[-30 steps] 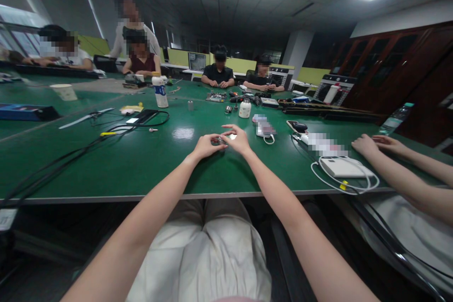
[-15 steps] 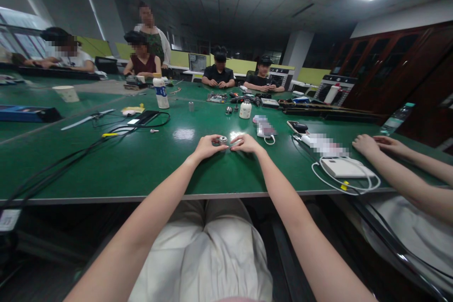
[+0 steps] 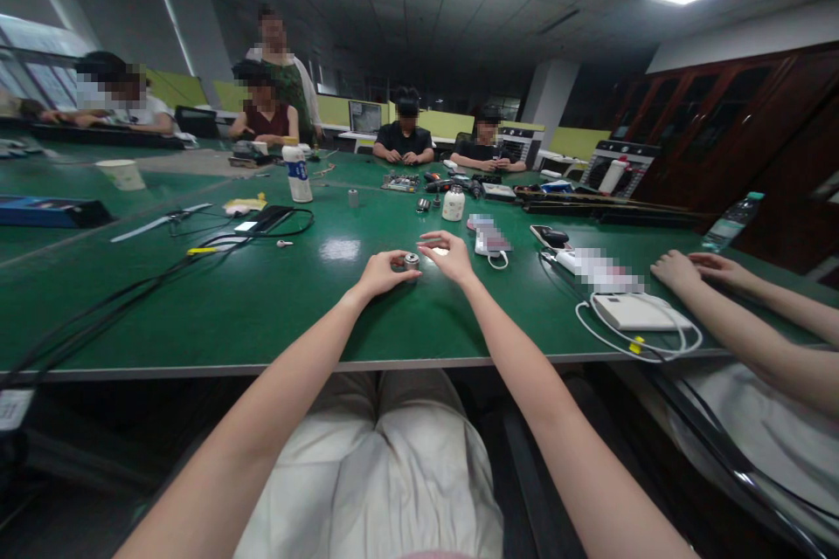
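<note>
A small metal cylinder point(image 3: 412, 262) is gripped upright by the left hand's point(image 3: 378, 274) thumb and fingers; the right hand's point(image 3: 452, 258) fingers are parted at three o'clock; steadying seems in hand, precise fingertip placement called for; a white bottle point(image 3: 453, 204) is seen at one o'clock.

From the wearer's own viewpoint, two bare arms reach forward and converge: the left arm point(image 3: 262, 406) slants in from the lower left, the right arm point(image 3: 547, 406) from the lower right. The left hand point(image 3: 378, 273) is turned inward, thumb in front and fingers behind, bent together in a pinching hold. The right hand point(image 3: 452, 260) is slightly higher — its fingers loosely curved toward the left hand, thumb parted from them. The hands are near each other, yet apart.
</note>
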Action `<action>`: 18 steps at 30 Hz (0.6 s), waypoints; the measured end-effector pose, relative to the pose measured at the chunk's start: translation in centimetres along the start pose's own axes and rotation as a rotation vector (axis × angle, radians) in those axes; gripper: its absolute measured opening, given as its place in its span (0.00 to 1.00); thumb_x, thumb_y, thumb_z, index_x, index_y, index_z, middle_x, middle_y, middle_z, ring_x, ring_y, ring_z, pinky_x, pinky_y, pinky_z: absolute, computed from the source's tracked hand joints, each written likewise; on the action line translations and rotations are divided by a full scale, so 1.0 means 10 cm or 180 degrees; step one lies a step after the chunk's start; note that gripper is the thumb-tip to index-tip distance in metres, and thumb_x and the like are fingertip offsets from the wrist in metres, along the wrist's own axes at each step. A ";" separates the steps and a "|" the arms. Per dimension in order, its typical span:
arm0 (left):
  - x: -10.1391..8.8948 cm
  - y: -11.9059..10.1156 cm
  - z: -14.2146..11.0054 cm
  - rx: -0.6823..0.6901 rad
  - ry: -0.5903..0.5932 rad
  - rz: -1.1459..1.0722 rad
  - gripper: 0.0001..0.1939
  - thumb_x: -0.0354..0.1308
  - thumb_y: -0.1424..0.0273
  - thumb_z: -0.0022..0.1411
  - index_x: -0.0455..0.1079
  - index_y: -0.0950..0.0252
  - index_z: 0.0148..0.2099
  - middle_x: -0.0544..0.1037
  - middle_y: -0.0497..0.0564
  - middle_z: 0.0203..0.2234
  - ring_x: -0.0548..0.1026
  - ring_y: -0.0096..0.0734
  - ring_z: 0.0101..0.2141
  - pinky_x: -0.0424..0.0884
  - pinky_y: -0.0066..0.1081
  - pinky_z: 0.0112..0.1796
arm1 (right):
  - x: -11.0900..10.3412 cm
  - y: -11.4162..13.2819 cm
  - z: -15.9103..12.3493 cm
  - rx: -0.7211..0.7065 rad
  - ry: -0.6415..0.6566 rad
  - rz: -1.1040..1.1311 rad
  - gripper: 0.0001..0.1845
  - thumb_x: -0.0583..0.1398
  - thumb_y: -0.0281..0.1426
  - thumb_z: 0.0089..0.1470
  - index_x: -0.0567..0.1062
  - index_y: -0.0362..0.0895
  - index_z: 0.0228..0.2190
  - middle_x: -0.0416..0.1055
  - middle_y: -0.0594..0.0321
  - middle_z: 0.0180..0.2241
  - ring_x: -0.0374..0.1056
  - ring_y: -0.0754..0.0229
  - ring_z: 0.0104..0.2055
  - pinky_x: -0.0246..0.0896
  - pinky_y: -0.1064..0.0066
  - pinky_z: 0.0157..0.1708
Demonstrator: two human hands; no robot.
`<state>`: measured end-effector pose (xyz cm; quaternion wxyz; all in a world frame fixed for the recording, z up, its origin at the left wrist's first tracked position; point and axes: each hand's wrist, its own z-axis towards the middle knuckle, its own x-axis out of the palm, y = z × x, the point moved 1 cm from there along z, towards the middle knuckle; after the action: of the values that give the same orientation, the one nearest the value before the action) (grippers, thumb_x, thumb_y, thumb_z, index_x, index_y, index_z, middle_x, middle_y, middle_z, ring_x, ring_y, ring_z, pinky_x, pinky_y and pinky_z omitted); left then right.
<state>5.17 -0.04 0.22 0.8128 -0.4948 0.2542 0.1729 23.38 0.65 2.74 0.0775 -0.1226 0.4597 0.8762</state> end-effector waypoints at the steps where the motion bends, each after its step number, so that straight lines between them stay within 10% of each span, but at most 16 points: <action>1: 0.00 0.00 0.00 0.0001 0.0009 -0.0006 0.28 0.68 0.53 0.47 0.78 0.63 0.47 0.83 0.55 0.39 0.80 0.45 0.41 0.74 0.39 0.46 | 0.04 0.02 0.00 -0.0044 0.0015 0.0039 0.11 0.66 0.28 0.50 0.77 0.43 0.38 0.81 0.59 0.38 0.79 0.58 0.42 0.72 0.67 0.48; 18: 0.00 -0.01 0.00 -0.0007 -0.0025 -0.0009 0.29 0.68 0.52 0.47 0.78 0.64 0.47 0.84 0.55 0.38 0.80 0.45 0.41 0.74 0.38 0.45 | 0.10 0.06 -0.04 0.0133 -0.0351 -0.0359 0.16 0.65 0.35 0.54 0.75 0.47 0.45 0.81 0.64 0.31 0.79 0.58 0.39 0.70 0.68 0.45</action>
<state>5.17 -0.12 0.28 0.8135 -0.4954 0.2502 0.1740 22.36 -0.02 2.72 0.1545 -0.0982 0.4652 0.8661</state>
